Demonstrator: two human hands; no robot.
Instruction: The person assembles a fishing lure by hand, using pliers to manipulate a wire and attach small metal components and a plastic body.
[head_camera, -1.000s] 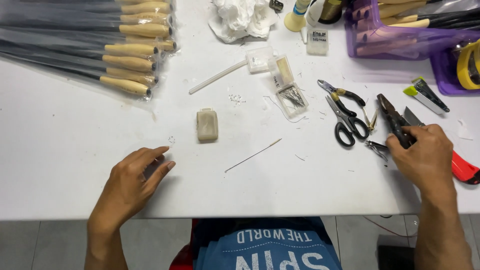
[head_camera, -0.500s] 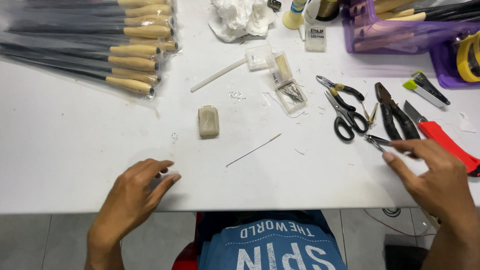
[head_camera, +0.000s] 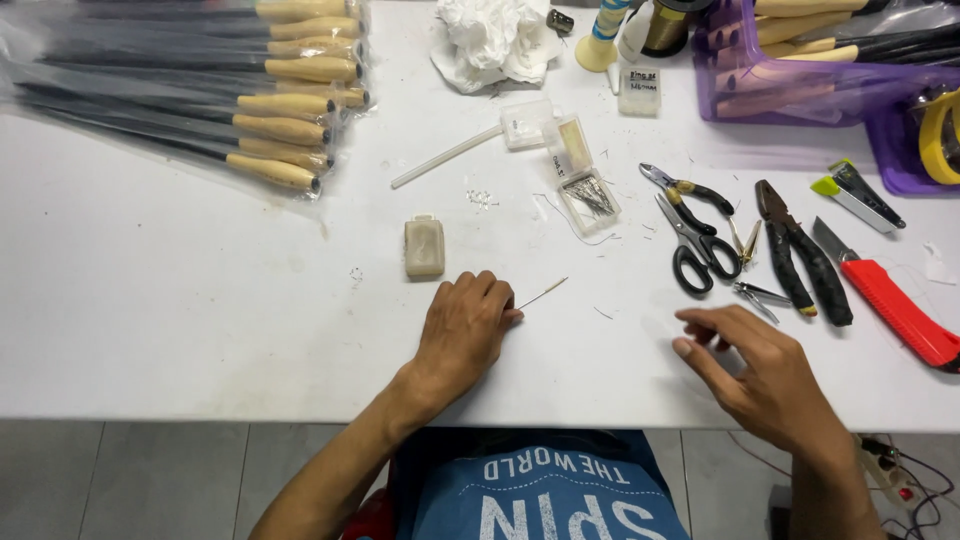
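Left hand (head_camera: 468, 325) now on thin rod (head_camera: 543, 293)

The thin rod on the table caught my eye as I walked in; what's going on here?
A person sits at a white table. Their left hand rests on one end of a thin rod, pinning it to the table. Their right hand hovers open above the table, holding nothing, just short of the small clippers, scissors and pliers. A small beige block lies just beyond the left hand.

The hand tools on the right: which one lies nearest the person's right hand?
The small silver nail clipper. It lies just above the right hand, closer than the black-handled scissors, the black pliers or the red utility knife.
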